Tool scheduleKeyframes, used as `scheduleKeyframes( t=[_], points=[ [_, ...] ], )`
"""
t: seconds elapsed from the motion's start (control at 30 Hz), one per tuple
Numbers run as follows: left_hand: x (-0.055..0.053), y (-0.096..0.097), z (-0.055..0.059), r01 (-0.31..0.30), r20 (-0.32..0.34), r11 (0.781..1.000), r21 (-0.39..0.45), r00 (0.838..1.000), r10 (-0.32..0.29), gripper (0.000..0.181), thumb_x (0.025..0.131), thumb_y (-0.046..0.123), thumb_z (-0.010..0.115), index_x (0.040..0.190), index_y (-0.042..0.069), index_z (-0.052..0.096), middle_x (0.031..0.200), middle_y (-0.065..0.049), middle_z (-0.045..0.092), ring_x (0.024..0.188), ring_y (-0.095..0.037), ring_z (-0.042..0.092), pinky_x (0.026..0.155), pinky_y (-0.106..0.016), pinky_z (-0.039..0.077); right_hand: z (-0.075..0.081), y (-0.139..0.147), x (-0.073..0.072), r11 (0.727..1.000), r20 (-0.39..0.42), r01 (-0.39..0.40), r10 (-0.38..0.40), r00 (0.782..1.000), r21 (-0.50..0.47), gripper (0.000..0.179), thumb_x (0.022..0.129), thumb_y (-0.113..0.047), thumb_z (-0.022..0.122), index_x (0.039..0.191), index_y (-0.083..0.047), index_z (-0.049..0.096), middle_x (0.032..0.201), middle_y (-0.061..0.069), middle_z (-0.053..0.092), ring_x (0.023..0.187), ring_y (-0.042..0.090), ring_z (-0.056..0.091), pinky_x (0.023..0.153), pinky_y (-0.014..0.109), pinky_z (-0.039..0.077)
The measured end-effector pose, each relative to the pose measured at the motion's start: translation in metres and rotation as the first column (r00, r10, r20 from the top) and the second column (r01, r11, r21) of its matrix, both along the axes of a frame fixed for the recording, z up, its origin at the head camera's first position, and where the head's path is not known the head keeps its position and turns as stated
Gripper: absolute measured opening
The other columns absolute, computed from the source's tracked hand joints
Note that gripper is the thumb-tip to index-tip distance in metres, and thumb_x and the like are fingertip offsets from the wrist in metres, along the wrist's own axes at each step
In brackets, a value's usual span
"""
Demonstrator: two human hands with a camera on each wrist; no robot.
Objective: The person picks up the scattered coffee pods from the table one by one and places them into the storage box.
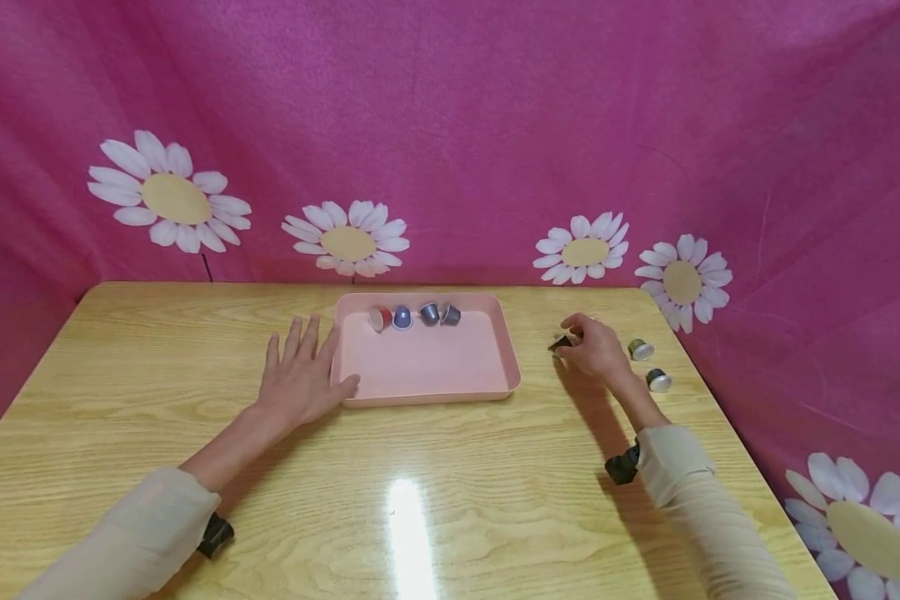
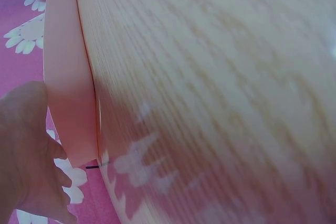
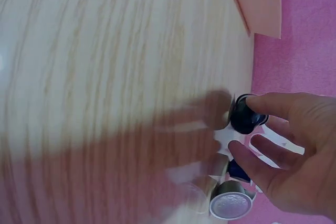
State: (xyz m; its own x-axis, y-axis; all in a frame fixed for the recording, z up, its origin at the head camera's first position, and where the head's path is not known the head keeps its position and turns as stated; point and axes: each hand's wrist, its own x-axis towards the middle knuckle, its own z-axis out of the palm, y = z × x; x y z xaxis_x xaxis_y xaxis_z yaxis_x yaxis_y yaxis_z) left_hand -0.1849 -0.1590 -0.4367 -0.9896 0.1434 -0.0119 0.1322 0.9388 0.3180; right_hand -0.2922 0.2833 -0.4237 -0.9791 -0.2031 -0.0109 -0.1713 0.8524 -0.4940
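Note:
My right hand is to the right of the pink tray, its thumb and fingers pinching a black coffee capsule. In the right wrist view the thumb presses on that dark capsule, close to the tabletop. My left hand lies with straight, spread fingers along the tray's left side, the thumb at its near-left corner. Inside the tray, along its far side, are a red capsule, a blue capsule and two dark grey-purple capsules.
Right of my right hand lie a green capsule and a dark capsule, near the right edge of the wooden table. A pink curtain with daisies hangs behind the table and along its sides.

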Motion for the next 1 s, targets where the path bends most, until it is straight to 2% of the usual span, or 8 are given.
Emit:
scheduleKeyframes(
  t=[0.27,0.37,0.57,0.8,1.0],
  points=[
    [0.0005,0.0002,-0.001,-0.003,0.008,1.0,0.005,1.0,0.003,0.091,0.091,0.051,0.059,0.158,0.002,0.021,0.162,-0.029,0.008,0.148,-0.046,-0.006,0.113,-0.064,-0.008,-0.0057,0.0005,-0.002,0.998,-0.05,-0.028,0.031,0.998,0.057,0.037,0.087,-0.008,0.073,0.119,0.006,0.059,0.115,0.03,0.065,0.11,0.045,0.059,0.106,0.058,0.026],
    [0.0005,0.0004,-0.0012,-0.005,0.004,1.0,0.003,1.0,0.005,0.092,0.091,0.051,0.059,0.158,0.002,0.021,0.162,-0.029,0.008,0.148,-0.047,-0.005,0.113,-0.065,-0.008,-0.0063,0.0001,-0.0021,0.998,-0.057,-0.03,0.033,0.998,0.051,0.036,0.086,-0.006,0.073,0.117,0.006,0.059,0.111,0.028,0.067,0.107,0.044,0.061,0.106,0.058,0.025],
    [-0.0002,0.0007,-0.0011,-0.007,-0.009,1.0,0.001,1.0,0.007,0.092,0.09,0.052,0.059,0.158,0.002,0.022,0.162,-0.029,0.009,0.148,-0.047,-0.004,0.113,-0.065,-0.007,-0.0059,-0.0015,-0.0031,0.999,-0.053,-0.034,0.036,0.998,0.028,0.035,0.086,-0.002,0.072,0.117,0.007,0.059,0.105,0.026,0.069,0.103,0.042,0.063,0.101,0.057,0.033],
    [-0.0003,0.0003,-0.0002,-0.004,-0.005,1.0,-0.007,1.0,0.004,0.091,0.091,0.052,0.059,0.157,0.001,0.023,0.161,-0.029,0.009,0.148,-0.047,-0.004,0.113,-0.065,-0.006,-0.0062,-0.0036,-0.004,0.999,-0.066,-0.042,0.043,0.997,0.023,0.035,0.085,0.0,0.071,0.116,0.007,0.059,0.107,0.027,0.068,0.103,0.043,0.063,0.104,0.057,0.026],
    [0.0,0.0005,0.0001,-0.007,0.003,1.0,-0.005,1.0,0.007,0.091,0.091,0.052,0.059,0.158,0.002,0.022,0.162,-0.029,0.009,0.148,-0.047,-0.005,0.113,-0.064,-0.007,-0.003,-0.0079,-0.0028,0.999,-0.075,-0.025,0.026,0.997,0.021,0.034,0.085,-0.001,0.07,0.117,0.004,0.059,0.111,0.025,0.067,0.101,0.04,0.063,0.09,0.053,0.047]
  ],
)
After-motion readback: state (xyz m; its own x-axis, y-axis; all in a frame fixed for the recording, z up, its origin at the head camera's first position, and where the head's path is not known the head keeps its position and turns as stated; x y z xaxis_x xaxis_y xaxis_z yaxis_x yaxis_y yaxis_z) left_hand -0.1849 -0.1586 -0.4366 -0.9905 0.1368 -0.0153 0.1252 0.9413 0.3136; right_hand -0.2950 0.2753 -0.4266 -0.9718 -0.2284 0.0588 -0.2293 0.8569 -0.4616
